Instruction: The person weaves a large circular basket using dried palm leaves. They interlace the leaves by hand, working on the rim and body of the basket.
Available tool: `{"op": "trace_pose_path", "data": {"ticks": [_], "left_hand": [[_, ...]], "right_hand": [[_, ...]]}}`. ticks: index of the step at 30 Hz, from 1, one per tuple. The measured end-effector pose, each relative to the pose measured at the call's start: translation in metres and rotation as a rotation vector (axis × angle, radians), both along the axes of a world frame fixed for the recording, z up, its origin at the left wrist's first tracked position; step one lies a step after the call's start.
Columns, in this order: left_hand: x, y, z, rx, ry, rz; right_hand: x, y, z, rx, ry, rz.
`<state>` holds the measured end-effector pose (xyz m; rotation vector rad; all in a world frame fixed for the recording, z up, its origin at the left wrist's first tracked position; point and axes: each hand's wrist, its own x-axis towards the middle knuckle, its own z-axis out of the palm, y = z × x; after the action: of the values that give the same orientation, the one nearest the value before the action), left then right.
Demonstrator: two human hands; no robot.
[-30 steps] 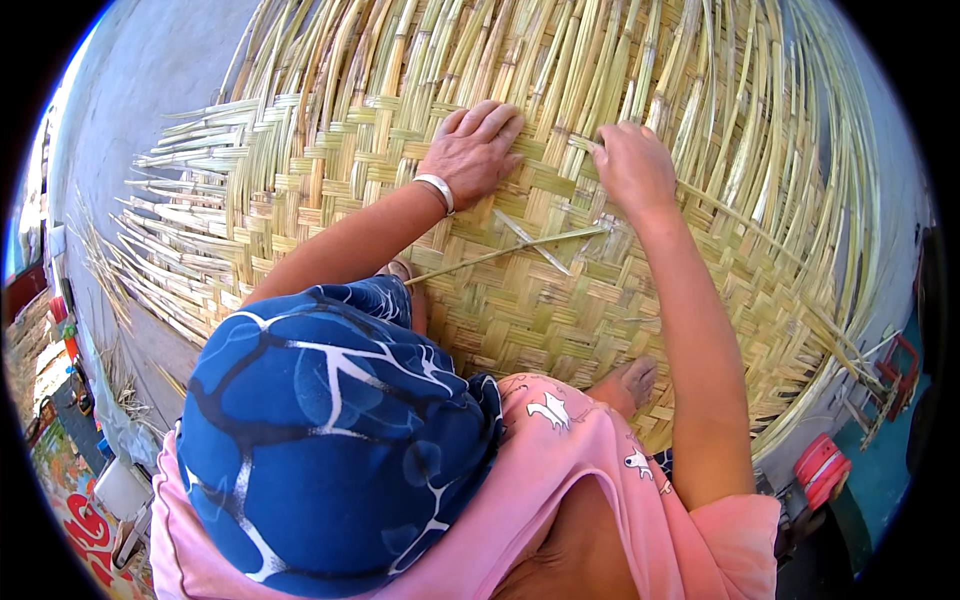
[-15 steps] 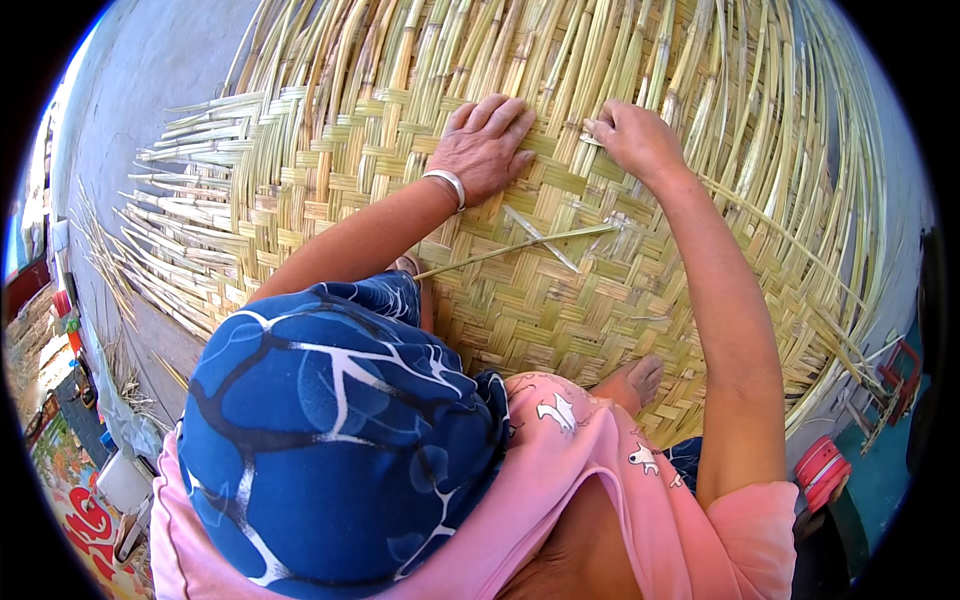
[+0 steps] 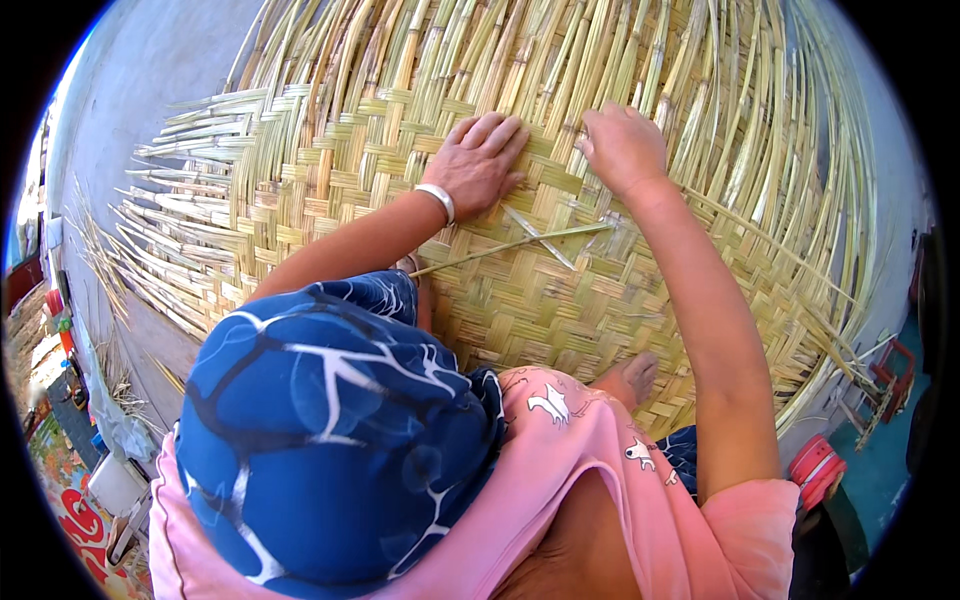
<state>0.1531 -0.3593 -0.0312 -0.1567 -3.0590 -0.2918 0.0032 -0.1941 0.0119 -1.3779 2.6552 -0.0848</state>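
Note:
A large mat of flat, split reed strips in pale green and straw yellow spreads before me. My left hand, a white bangle at its wrist, lies on the weave with the fingers stretched out and slightly apart. To its right my right hand is closed in a pinch just above the border between woven part and loose strips. A pale bit of reed strip shows at its fingertips; the rest of that strip is hidden. Two loose pieces, a long thin stalk and a short pale sliver, lie crossed on the mat.
Long unwoven strips fan out beyond my hands, and more ends stick out at the left. My bare foot rests on the mat. A pink round container and a red metal frame stand at the right.
My left hand has slid slightly down and left on the weave. My right hand has shifted a little left, its wrist turned, still pinched.

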Motion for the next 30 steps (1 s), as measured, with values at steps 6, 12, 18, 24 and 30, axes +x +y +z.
{"op": "trace_pose_path", "data": {"ticks": [6, 12, 18, 24, 30], "left_hand": [[0.052, 0.013, 0.003, 0.11, -0.048, 0.048], [0.069, 0.019, 0.007, 0.154, -0.059, 0.079], [0.077, 0.023, 0.019, 0.256, -0.067, 0.105], [0.074, 0.026, 0.025, 0.392, -0.062, 0.165], [0.073, 0.021, 0.019, 0.59, -0.045, 0.19]], "right_hand": [[0.053, -0.023, 0.004, 0.012, -0.454, -0.284], [0.074, -0.035, -0.01, -0.071, -0.253, -0.343], [0.061, -0.053, 0.008, 0.168, -0.408, -0.396], [0.057, -0.053, 0.0, 0.181, -0.455, -0.451], [0.055, -0.053, 0.004, 0.21, -0.512, -0.44]]}}
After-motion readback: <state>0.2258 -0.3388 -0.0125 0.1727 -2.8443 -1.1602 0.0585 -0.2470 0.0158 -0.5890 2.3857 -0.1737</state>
